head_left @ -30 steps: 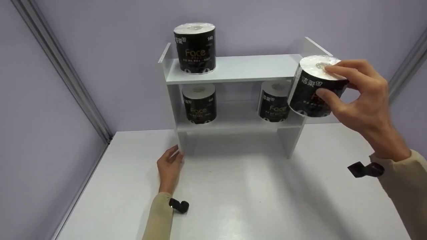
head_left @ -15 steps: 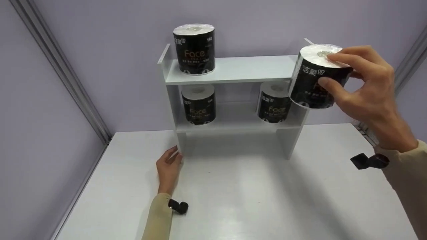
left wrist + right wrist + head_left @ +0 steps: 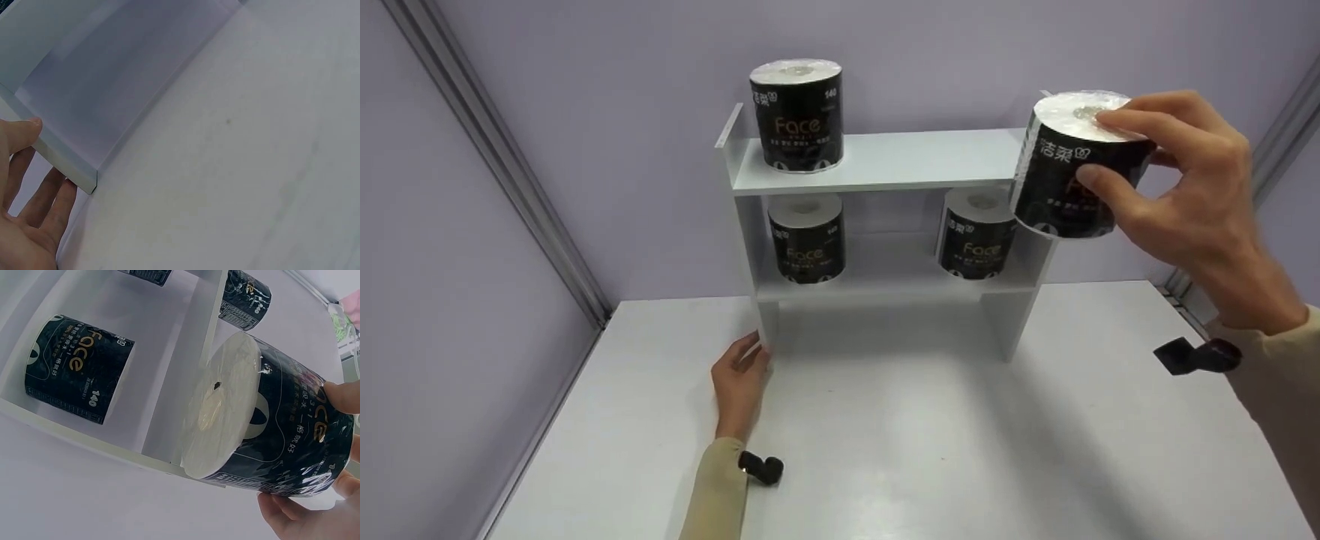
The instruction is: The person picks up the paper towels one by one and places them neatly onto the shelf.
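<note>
My right hand (image 3: 1200, 180) grips a toilet paper roll (image 3: 1069, 187) in black printed wrapping, thumb on its front and fingers over its top. The roll is upright, slightly tilted, at the right end of the white shelf (image 3: 930, 161)'s top board. In the right wrist view, the underside of the held roll (image 3: 225, 410) is close to the board's edge; contact cannot be told. Low on the left, my left hand (image 3: 740, 386) holds the shelf's side panel; the left wrist view has the thumb (image 3: 25, 134) on one side of the panel (image 3: 62, 163) and fingers on the other.
One wrapped roll (image 3: 800, 120) stands on the top board's left end. On the middle board are a left roll (image 3: 808, 247) and a right roll (image 3: 975, 244). The shelf stands on a white table (image 3: 870, 450) against a pale wall (image 3: 660, 150).
My right hand has lifted the roll and shifted it slightly right, mostly in the first half second. The left hand has stayed at the side panel.
</note>
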The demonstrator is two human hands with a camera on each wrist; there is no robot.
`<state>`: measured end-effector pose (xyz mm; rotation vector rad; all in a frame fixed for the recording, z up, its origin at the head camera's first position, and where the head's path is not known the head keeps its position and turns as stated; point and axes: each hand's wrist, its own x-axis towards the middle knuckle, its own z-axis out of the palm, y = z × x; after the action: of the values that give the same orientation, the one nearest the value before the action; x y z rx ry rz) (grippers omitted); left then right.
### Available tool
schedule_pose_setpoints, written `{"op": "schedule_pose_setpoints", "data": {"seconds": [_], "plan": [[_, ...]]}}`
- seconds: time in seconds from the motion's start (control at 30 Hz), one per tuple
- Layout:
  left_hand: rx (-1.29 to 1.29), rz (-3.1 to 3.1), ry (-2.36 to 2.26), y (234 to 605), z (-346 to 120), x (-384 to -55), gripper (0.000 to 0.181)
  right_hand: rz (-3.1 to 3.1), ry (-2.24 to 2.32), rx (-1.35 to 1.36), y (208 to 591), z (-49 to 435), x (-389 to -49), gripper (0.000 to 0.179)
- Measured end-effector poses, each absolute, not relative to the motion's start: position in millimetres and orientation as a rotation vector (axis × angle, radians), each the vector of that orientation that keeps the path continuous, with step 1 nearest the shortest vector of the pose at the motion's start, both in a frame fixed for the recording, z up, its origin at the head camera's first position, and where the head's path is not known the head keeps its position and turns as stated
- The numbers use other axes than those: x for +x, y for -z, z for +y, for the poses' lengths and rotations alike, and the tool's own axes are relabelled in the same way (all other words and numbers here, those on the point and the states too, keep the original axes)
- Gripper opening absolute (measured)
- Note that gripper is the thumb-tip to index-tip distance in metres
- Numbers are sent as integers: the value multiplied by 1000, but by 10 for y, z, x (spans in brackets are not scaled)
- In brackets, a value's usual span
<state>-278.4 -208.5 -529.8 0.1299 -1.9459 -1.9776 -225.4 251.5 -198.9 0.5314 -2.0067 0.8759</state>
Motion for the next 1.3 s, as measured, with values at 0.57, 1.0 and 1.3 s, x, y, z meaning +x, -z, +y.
{"op": "schedule_pose_setpoints", "data": {"seconds": [0.57,1.0,1.3], "plan": [[131,-1934,2016,5311,-2073,-2790,39,-1994,-816,565,1845,2446,-2266,43],[107,-1906,2056,5289,-2068,-2772,42,-1989,-843,550,1758,2384,-2376,42],[113,-1928,2021,5287,-2072,-2763,41,-1985,-890,536,1714,2369,-2441,41]]}}
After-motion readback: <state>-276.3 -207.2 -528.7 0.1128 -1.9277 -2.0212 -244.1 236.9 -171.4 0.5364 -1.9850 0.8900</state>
